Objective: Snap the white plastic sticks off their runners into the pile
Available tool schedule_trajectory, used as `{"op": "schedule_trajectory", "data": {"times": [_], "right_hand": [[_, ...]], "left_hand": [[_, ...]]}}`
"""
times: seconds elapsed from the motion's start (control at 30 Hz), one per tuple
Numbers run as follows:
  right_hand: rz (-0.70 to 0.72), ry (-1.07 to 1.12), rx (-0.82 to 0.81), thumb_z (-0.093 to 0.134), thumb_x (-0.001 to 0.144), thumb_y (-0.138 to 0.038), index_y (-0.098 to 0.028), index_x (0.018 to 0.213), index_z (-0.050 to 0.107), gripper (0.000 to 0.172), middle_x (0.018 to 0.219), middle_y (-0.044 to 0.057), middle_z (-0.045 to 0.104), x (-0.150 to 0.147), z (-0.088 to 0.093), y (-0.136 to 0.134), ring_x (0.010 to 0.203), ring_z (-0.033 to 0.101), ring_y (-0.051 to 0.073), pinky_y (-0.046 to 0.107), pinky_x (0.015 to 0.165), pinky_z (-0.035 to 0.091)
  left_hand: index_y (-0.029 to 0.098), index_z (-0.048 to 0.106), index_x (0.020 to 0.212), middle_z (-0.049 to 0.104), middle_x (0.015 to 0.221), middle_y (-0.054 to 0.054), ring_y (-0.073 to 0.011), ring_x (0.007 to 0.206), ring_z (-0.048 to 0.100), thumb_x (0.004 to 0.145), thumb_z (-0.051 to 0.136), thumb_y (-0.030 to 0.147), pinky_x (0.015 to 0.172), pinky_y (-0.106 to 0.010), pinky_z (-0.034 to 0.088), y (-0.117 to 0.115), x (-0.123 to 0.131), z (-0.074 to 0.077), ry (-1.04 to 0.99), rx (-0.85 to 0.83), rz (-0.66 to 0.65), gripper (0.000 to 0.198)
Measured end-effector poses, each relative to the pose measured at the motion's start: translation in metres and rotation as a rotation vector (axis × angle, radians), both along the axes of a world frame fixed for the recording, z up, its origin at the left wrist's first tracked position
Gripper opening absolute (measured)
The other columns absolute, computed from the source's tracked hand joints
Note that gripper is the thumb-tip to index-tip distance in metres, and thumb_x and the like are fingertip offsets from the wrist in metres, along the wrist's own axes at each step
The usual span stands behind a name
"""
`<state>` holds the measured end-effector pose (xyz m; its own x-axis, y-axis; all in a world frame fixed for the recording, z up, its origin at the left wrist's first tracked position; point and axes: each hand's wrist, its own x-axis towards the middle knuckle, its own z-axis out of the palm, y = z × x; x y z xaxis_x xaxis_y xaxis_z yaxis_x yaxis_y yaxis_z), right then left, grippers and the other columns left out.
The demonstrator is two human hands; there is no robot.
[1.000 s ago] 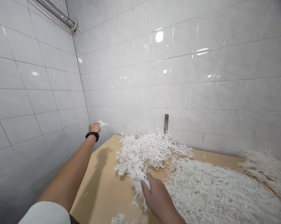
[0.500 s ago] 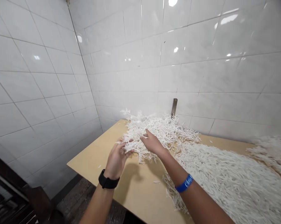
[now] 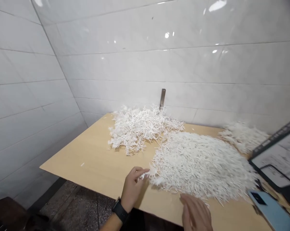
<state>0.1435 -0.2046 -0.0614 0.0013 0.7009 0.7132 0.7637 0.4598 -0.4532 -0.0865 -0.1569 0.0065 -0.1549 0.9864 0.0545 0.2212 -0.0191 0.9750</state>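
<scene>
A dense mound of shredded white paper (image 3: 200, 166) lies on the plywood tabletop (image 3: 87, 154), near the front edge. My left hand (image 3: 134, 189), with a black watch on the wrist, pinches a few strips at the mound's left edge. My right hand (image 3: 195, 213) rests at the mound's near edge, fingers extended and holding nothing I can see. Behind them sits a looser heap of shreds (image 3: 140, 128), and a smaller patch of shreds (image 3: 243, 136) lies at the back right. Neither hand touches these.
A metal bracket (image 3: 162, 99) stands on the white tiled wall (image 3: 111, 64) behind the table. A light blue phone (image 3: 272, 211) and a dark-framed tablet (image 3: 277, 157) sit at the right edge of view. A dark floor (image 3: 74, 208) shows below the table's front edge.
Both hands have moved from the loose heap to the near edge of the dense mound. My view has swung right, bringing the phone and tablet into sight.
</scene>
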Motion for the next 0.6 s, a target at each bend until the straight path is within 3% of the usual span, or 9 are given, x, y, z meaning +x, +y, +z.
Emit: {"op": "schedule_trajectory", "data": {"times": [0.1, 0.17, 0.33, 0.6], "right_hand": [[-0.076, -0.052, -0.078, 0.045, 0.089, -0.018, -0.018, 0.104, 0.06, 0.021, 0.098, 0.012, 0.069, 0.012, 0.009, 0.008, 0.094, 0.062, 0.027, 0.046, 0.088, 0.042], [-0.091, -0.09, -0.177, 0.043, 0.091, -0.021, -0.017, 0.107, 0.06, 0.024, 0.102, 0.012, 0.068, 0.01, 0.011, 0.011, 0.097, 0.06, 0.025, 0.044, 0.089, 0.041], [-0.071, -0.141, -0.24, 0.04, 0.092, -0.02, -0.017, 0.104, 0.062, 0.026, 0.103, 0.011, 0.066, 0.0, 0.012, 0.01, 0.1, 0.056, 0.024, 0.042, 0.091, 0.039], [-0.032, -0.115, -0.207, 0.036, 0.093, -0.015, -0.015, 0.103, 0.062, 0.028, 0.099, 0.011, 0.064, 0.002, 0.012, 0.006, 0.096, 0.054, 0.023, 0.038, 0.087, 0.041]], "left_hand": [[0.021, 0.068, 0.109, 0.061, 0.064, 0.0, -0.0152, 0.051, 0.058, 0.075, 0.067, 0.042, 0.056, -0.027, 0.047, 0.015, 0.02, 0.002, -0.029, -0.028, 0.027, 0.04], [0.02, 0.063, 0.109, 0.059, 0.062, 0.002, -0.0142, 0.045, 0.058, 0.072, 0.069, 0.041, 0.049, -0.025, 0.045, 0.019, 0.031, -0.005, -0.086, -0.061, 0.003, 0.043], [0.017, 0.061, 0.083, 0.069, 0.077, -0.006, -0.0151, 0.059, 0.064, 0.074, 0.067, 0.044, 0.055, -0.023, 0.049, 0.016, 0.041, -0.025, -0.205, -0.057, -0.109, 0.03], [0.012, 0.067, 0.087, 0.07, 0.085, -0.011, -0.0179, 0.067, 0.066, 0.065, 0.074, 0.048, 0.065, -0.03, 0.053, 0.02, 0.038, -0.021, -0.416, -0.088, -0.091, 0.042]]}}
